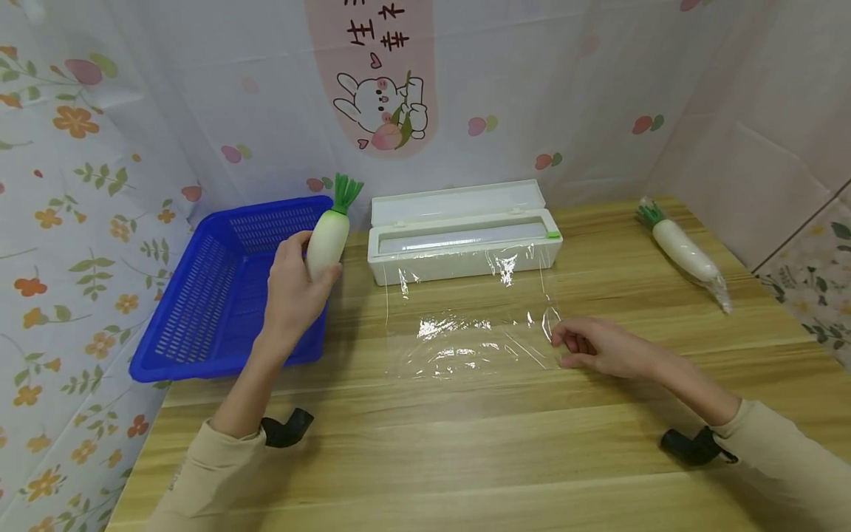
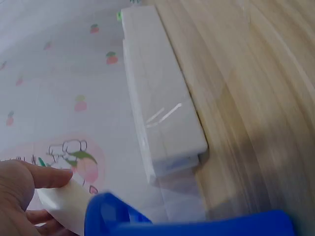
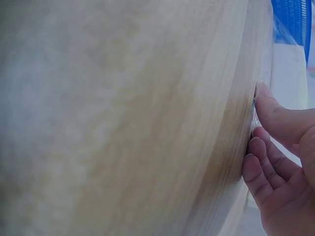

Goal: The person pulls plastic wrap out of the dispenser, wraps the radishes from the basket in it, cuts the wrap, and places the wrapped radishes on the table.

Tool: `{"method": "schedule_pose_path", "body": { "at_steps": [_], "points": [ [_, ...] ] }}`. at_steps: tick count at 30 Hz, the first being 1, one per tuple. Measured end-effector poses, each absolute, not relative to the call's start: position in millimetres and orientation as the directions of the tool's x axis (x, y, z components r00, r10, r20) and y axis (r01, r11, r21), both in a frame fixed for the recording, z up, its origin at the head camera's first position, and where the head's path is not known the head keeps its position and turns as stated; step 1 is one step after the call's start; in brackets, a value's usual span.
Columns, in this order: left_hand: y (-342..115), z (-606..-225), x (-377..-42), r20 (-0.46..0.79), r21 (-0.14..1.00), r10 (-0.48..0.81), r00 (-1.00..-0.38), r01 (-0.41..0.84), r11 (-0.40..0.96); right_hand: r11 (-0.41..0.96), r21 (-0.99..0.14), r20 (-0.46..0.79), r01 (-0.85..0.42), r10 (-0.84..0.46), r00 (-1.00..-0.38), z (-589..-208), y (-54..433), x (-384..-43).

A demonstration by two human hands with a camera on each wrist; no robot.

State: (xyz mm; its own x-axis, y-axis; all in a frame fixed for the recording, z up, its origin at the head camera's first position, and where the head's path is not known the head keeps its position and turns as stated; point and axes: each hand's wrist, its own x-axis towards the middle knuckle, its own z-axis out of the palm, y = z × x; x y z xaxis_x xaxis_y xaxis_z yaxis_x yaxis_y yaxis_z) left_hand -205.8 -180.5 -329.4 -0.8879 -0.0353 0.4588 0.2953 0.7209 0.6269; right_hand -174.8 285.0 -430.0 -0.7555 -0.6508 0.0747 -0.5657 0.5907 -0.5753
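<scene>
My left hand (image 1: 295, 292) grips a white radish (image 1: 328, 240) with a green leafy top, held up over the right rim of a blue basket (image 1: 149, 362). In the left wrist view the thumb and fingers lie around the radish's body. A sheet of cling film (image 1: 459, 347) stretches from a white dispenser box (image 1: 465, 260) over the tabletop, creased and shiny. At the film's right front corner is my right hand (image 1: 605, 347), fingers bent, thumb and fingertips apart. In the right wrist view, film shows close by the thumb (image 3: 268, 105) and fingertips.
The dispenser's lid (image 1: 459, 203) stands raised against the patterned wall cloth. A second radish (image 1: 685, 251), wrapped in clear film, lies at the table's right side. The wooden table (image 1: 452, 451) extends in front of the film. Dark wrist mounts sit at both sleeves.
</scene>
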Motion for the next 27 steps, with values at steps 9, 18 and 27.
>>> {"method": "schedule_pose_path", "body": {
  "at_steps": [9,18,27],
  "points": [
    [-150,-334,-202,0.569,0.51,0.128,-0.812,0.471,0.719,0.596,-0.597,0.039,-0.537,-0.647,-0.762,-431,286,-175],
    [-121,-341,-200,0.509,0.472,0.274,-0.816,0.531,0.704,0.6,-0.595,0.033,-0.534,-0.646,-0.763,-433,288,-176],
    [-92,-358,-203,0.418,0.47,0.42,-0.806,0.587,0.659,0.586,-0.607,0.048,-0.536,-0.647,-0.761,-428,288,-173]
  ]
}}
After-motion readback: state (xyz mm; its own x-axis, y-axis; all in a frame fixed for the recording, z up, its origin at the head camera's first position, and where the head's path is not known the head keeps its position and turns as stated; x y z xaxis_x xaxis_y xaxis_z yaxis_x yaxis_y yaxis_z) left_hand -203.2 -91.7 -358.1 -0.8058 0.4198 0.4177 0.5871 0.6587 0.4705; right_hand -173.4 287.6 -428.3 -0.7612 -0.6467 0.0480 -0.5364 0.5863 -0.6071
